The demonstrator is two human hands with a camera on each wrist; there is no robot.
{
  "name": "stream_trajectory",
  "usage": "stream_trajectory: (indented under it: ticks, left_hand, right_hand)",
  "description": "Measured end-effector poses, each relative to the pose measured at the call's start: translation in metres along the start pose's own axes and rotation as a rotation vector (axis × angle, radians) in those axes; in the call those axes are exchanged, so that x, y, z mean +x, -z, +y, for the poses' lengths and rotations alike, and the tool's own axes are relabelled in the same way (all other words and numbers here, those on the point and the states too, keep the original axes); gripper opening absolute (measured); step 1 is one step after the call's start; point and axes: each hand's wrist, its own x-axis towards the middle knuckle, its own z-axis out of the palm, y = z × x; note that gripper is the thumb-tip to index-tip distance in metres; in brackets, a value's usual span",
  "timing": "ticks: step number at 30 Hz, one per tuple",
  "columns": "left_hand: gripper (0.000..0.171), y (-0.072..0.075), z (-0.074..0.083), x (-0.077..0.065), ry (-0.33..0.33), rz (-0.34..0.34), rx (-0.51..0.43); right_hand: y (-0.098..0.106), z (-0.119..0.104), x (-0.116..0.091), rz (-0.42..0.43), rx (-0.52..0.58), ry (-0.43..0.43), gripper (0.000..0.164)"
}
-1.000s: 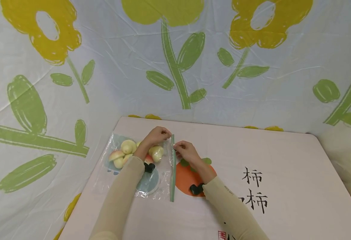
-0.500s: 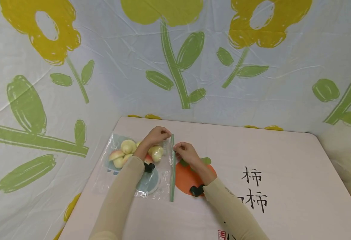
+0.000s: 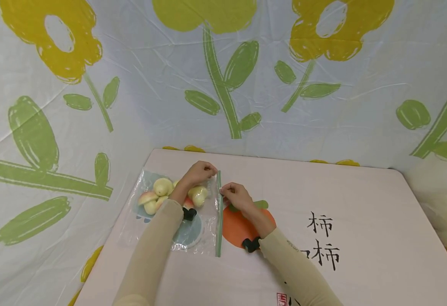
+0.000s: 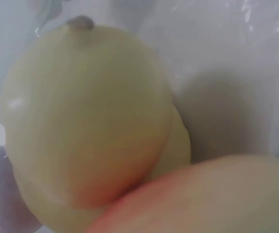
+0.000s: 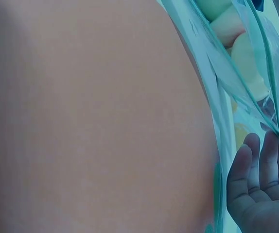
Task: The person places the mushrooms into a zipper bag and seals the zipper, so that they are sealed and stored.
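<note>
A clear zip bag with a green seal strip lies on the left part of the table. Inside are several pale yellow pears with a red blush; one pear fills much of the left wrist view. My left hand pinches the strip's far end. Just nearer along the strip, my right hand pinches it between thumb and index finger. In the right wrist view, two green seal lines spread apart from the left hand's fingertips, while blurred skin covers the left side. My left forearm hides some pears.
The pale tabletop carries a printed orange persimmon and black characters. A flowered cloth hangs behind and along the left. A small black piece sits by my right wrist.
My right hand has shifted very slightly nearer to me along the seal strip. The left hand stays at the far end, and the pears have not moved.
</note>
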Motion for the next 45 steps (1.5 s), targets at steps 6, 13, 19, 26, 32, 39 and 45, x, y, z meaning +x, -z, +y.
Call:
stream_trajectory:
  ticks: [6,13,19,26,32,39,45]
  left_hand:
    - [0.021,-0.001,-0.001,0.000,0.001,0.006,0.004]
    - [0.021,-0.002,-0.002,0.000,0.002,0.010,0.012]
    - [0.021,-0.003,-0.002,0.001,0.008,0.012,0.010]
    - [0.022,-0.003,-0.003,0.002,0.010,0.023,0.013]
    - [0.022,-0.003,-0.002,0.002,0.012,0.025,0.014]
    - [0.022,-0.002,0.000,0.001,0.011,0.031,0.013]
    - [0.023,-0.002,0.000,-0.001,0.018,0.038,0.003]
  right_hand:
    - [-0.001,0.002,-0.003,-0.012,0.000,-0.004,0.021]
    - [0.000,0.001,-0.009,-0.021,-0.017,0.003,0.019]
    - [0.000,0.001,-0.011,-0.030,-0.045,0.001,0.020]
    - [0.000,0.001,-0.012,-0.040,-0.052,-0.001,0.018]
    - [0.000,0.001,-0.014,-0.046,-0.051,-0.006,0.019]
    - [0.000,0.003,-0.016,-0.056,-0.039,-0.005,0.020]
    - [0.000,0.001,-0.020,-0.070,-0.032,-0.003,0.018]
